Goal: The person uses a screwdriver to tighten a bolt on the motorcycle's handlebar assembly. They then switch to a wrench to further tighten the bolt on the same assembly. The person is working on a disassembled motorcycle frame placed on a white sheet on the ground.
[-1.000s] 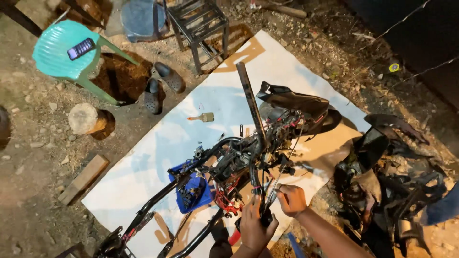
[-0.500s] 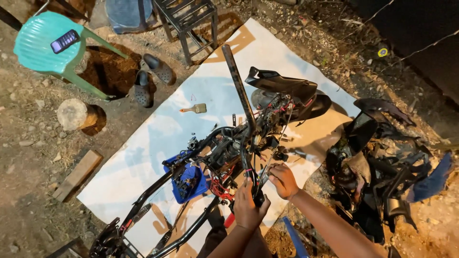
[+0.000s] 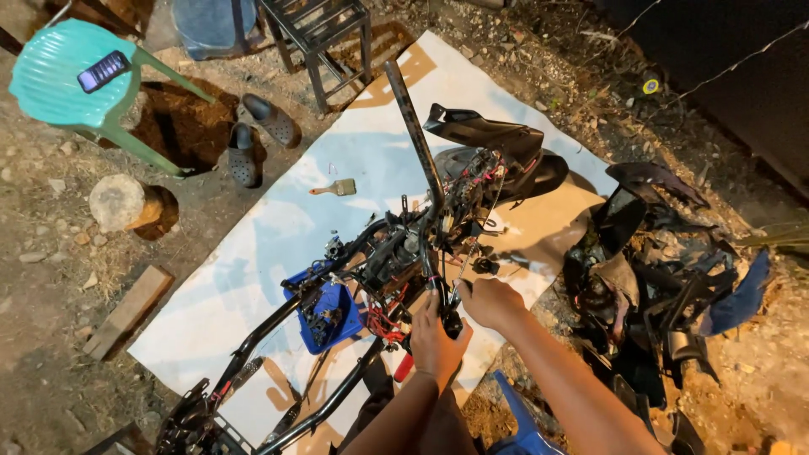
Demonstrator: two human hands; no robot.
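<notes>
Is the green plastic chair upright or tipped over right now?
Upright: the green plastic chair stands on its legs on the dirt, seat facing up, with a phone lying flat on the seat.

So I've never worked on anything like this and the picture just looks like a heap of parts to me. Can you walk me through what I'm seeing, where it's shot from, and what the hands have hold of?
The picture comes from a camera worn on a person's head, looking down at their own two bare hands. In front of them is a stripped motorbike frame, black tubes and loose wiring, lying on a large white sheet spread over dirt ground. The left hand is wrapped around a dark part low on the frame; the right hand pinches something small beside it, too small to identify. On the sheet lie a paintbrush and a blue tray of small parts. A pile of removed black body panels sits to the right. At top left there is a green plastic chair with a phone on its seat, and a pair of dark clogs nearby.
</notes>
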